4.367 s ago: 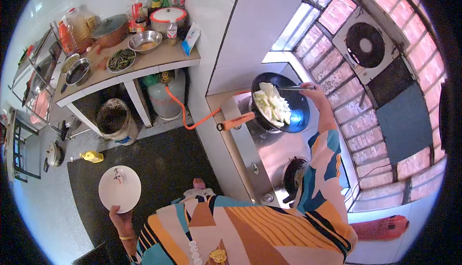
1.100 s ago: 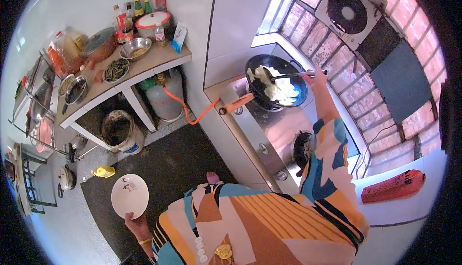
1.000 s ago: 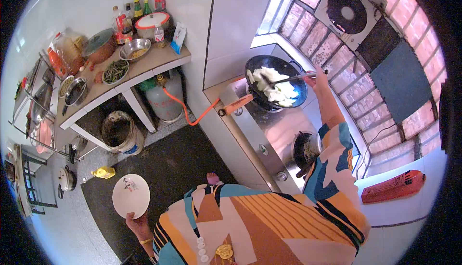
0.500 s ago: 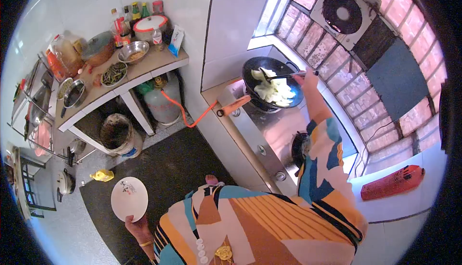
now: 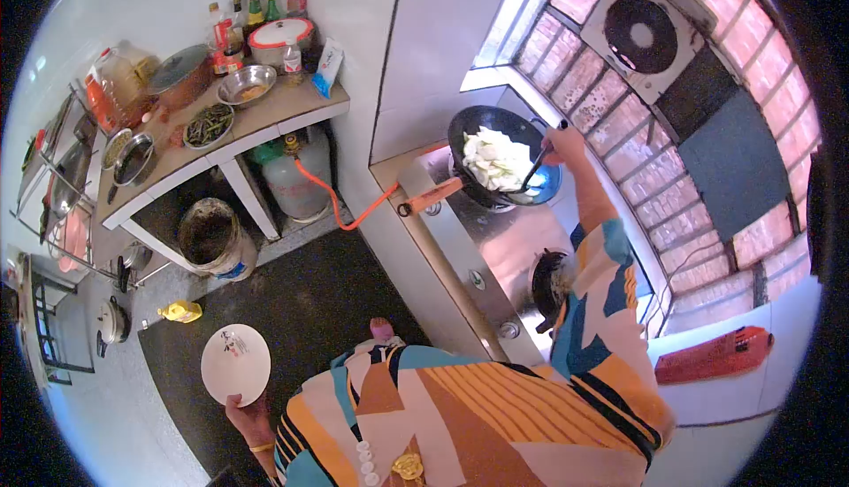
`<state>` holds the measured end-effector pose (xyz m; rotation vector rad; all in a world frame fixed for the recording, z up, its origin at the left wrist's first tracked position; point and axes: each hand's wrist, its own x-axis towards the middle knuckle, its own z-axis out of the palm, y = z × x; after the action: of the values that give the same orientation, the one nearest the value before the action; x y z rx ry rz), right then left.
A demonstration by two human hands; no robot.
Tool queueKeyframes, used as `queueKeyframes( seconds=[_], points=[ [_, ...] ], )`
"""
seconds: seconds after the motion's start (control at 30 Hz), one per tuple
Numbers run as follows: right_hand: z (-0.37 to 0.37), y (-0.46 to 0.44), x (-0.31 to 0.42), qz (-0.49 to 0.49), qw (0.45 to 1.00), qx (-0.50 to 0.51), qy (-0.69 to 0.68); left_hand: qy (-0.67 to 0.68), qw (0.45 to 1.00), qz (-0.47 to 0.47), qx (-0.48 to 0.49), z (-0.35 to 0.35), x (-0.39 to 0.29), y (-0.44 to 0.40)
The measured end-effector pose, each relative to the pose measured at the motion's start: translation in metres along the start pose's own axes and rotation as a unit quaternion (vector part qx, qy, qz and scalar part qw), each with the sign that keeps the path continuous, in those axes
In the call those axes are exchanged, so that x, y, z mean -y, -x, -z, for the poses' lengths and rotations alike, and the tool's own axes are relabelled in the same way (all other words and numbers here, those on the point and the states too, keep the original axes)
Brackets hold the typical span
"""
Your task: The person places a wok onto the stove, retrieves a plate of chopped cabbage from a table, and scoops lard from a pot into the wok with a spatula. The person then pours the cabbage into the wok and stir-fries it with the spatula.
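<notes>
My left hand [image 5: 248,416] is closed on the lower rim of a white plate [image 5: 233,365] with dark markings, held out over the dark mat. My right hand [image 5: 566,145] grips the dark handle of a spatula [image 5: 534,168], whose head reaches down into the food at the wok's near side. Pale, white-green sliced pieces of food [image 5: 492,158] lie heaped in the black wok [image 5: 523,121]. The wok sits on the stove's far burner, its wooden handle [image 5: 433,196] pointing left.
A second burner [image 5: 550,285] sits nearer on the steel stove. At left, the counter [image 5: 292,115] holds a metal bowl [image 5: 247,85], green vegetables [image 5: 209,125] and several bottles. Below stand a gas cylinder [image 5: 302,188] with an orange hose and a bucket [image 5: 217,239].
The spatula has swung from lying across the wok's top to angling down at its near side. The food is now gathered in a heap. The plate stays in my left hand.
</notes>
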<state>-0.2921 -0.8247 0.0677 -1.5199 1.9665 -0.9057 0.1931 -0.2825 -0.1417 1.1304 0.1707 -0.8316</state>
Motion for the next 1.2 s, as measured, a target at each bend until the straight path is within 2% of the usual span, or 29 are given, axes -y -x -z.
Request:
queueKeyframes(
  seconds=[0.03, 0.07, 0.17, 0.4, 0.53, 0.63, 0.67, 0.7, 0.77, 0.9, 0.97, 1.03, 1.1, 1.2],
  points=[
    [-0.011, 0.007, 0.001, 0.003, 0.999, -0.019, -0.031, 0.031, 1.000, -0.003, -0.007, -0.009, -0.003, 0.005],
    [-0.014, 0.015, 0.002, -0.035, 0.998, -0.025, -0.053, 0.059, 0.998, -0.005, -0.014, -0.019, -0.006, 0.010],
    [-0.028, 0.015, -0.029, 0.006, 0.974, -0.046, -0.222, 0.099, 0.995, 0.005, -0.001, -0.013, -0.007, 0.009],
    [-0.003, -0.006, -0.021, 0.031, 0.965, -0.048, -0.257, 0.089, 0.996, -0.019, -0.022, -0.026, -0.011, 0.024],
    [-0.027, -0.028, -0.049, 0.080, 0.958, -0.091, -0.259, 0.022, 0.997, -0.063, -0.027, 0.011, 0.007, 0.007],
    [-0.051, 0.007, -0.042, 0.074, 0.951, -0.075, -0.290, 0.077, 0.996, -0.047, 0.004, 0.016, 0.006, 0.008],
    [-0.056, 0.019, -0.040, 0.067, 0.932, -0.060, -0.351, 0.116, 0.993, -0.020, 0.006, 0.010, 0.000, 0.012],
    [-0.060, 0.012, -0.049, 0.049, 0.934, -0.059, -0.348, 0.153, 0.988, 0.007, 0.008, 0.005, -0.006, 0.015],
    [-0.065, -0.001, -0.067, 0.010, 0.938, -0.061, -0.341, 0.136, 0.991, -0.001, -0.004, 0.002, -0.009, 0.019],
    [-0.037, 0.003, -0.039, -0.071, 0.975, -0.033, -0.209, 0.022, 0.999, -0.041, -0.001, 0.031, 0.005, 0.001],
    [-0.030, 0.003, -0.020, 0.010, 0.983, -0.040, -0.181, 0.081, 0.997, -0.003, 0.001, 0.021, 0.001, 0.004],
    [-0.016, -0.006, 0.012, 0.004, 1.000, -0.023, -0.016, 0.103, 0.995, 0.016, -0.001, 0.013, -0.001, 0.009],
    [0.000, 0.005, 0.047, 0.002, 0.999, -0.032, 0.026, 0.087, 0.996, 0.015, -0.009, 0.011, -0.001, 0.013],
    [0.022, -0.029, 0.053, 0.133, 0.974, 0.035, 0.182, 0.092, 0.996, 0.017, -0.001, 0.011, 0.001, 0.014]
  ],
)
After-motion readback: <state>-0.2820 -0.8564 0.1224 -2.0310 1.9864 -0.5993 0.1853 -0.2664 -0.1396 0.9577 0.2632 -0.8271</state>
